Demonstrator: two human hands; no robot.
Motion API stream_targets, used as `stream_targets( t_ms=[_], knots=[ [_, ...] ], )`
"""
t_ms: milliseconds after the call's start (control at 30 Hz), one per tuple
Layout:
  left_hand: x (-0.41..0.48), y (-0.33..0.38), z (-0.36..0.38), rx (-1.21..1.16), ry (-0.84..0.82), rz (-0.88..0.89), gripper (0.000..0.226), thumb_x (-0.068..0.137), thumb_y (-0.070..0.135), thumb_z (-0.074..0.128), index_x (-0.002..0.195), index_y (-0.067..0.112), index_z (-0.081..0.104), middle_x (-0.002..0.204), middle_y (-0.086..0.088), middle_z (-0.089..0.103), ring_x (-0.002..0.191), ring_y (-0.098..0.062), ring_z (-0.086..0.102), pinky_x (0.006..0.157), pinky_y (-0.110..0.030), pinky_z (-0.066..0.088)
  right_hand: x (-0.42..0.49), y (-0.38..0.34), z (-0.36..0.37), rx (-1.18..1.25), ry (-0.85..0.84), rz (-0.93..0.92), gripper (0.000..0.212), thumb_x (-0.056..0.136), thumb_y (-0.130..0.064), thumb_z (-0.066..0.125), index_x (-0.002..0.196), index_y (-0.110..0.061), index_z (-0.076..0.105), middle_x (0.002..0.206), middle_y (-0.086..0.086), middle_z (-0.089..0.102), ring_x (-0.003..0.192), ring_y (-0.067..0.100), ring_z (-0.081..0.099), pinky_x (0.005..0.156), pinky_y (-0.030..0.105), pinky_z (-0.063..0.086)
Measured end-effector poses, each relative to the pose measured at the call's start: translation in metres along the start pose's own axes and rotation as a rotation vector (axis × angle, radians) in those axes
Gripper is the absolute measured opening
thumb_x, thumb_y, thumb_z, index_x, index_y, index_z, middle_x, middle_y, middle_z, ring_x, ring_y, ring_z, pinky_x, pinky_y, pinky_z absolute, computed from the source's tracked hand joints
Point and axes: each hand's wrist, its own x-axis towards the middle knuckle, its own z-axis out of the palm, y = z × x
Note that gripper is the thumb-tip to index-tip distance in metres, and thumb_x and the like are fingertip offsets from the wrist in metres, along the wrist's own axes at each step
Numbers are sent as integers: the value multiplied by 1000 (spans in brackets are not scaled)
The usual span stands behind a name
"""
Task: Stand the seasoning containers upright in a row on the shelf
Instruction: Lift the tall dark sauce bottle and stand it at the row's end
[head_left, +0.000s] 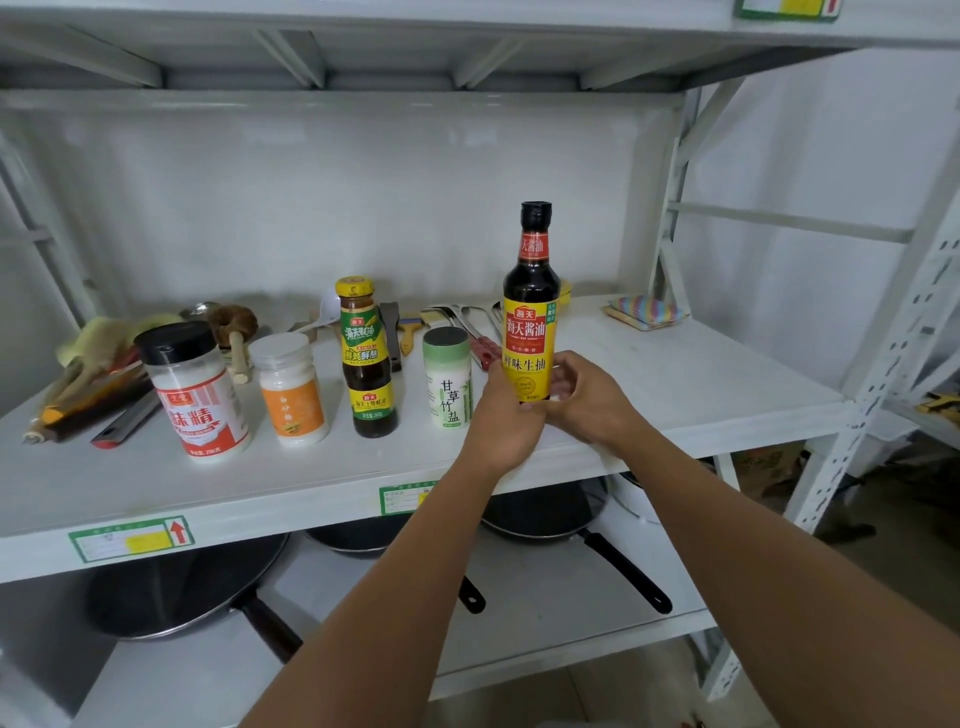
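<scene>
On the white shelf (675, 384) your row starts at the left with the MSG shaker (195, 389), black cap up and red label facing you. Just right of it stands the sugar jar (291, 389) with its orange label, then the taller oyster sauce bottle (366, 358), then the green-topped bamboo salt shaker (448, 379). All four stand upright along a line near the front edge, with small gaps between them, probably so each label reads and no bottle knocks its neighbour.

At the right end you have the soy sauce bottle (530, 312), upright, its base hidden by your fingers. Your left hand (506, 415) wraps the lower part from the left, and your right hand (582, 395) closes on it from the right, both narrow around the label. Two hands low down suit a tall, top-heavy bottle, steadying it as it settles.

The brushes and utensils (104, 374) lie behind the row, far from the front edge, out of the way.
</scene>
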Motion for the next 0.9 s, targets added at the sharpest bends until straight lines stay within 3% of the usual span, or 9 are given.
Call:
stream_targets(
  t_ms=[133,267,400,533,700,900],
  knots=[
    [-5,-3,-3,-1,17,-1,54,95,12,59,145,19,39,131,2,56,115,-14,55,93,-28,41,-1,-1,-3,15,-48,-37,70,78,-32,90,141,-24,61,129,-5,72,115,12,68,107,44,53],
    [-7,-4,-4,22,44,9,47,95,11,61,140,18,46,126,3,58,108,-9,53,81,-14,38,-1,1,-2,-1,-56,-52,67,78,-35,89,140,-26,64,129,-6,73,117,12,69,109,46,52],
    [-5,-7,0,26,67,0,52,93,7,59,142,17,45,130,0,60,112,-12,55,91,-25,40,-1,2,-1,14,-53,-52,68,75,-40,90,137,-29,66,125,-9,75,114,8,70,107,43,53],
    [-4,-8,2,9,81,-21,52,92,9,59,142,18,45,129,0,60,112,-12,57,87,-19,42,-2,0,-1,43,-72,-42,61,79,-33,89,137,-30,68,126,-11,75,116,6,69,110,42,51],
    [-4,-11,7,22,59,-36,55,92,19,58,144,25,40,131,0,57,114,-17,58,88,-27,43,-2,0,-2,59,-126,-54,53,87,-22,82,138,-30,68,128,-12,74,120,6,68,113,46,49],
    [-5,-11,7,-1,71,-55,54,86,20,59,138,26,45,124,1,60,110,-17,62,90,-32,51,-3,-2,-3,93,-104,-13,58,78,-26,90,133,-30,72,123,-12,76,115,6,70,110,43,52]
  ],
)
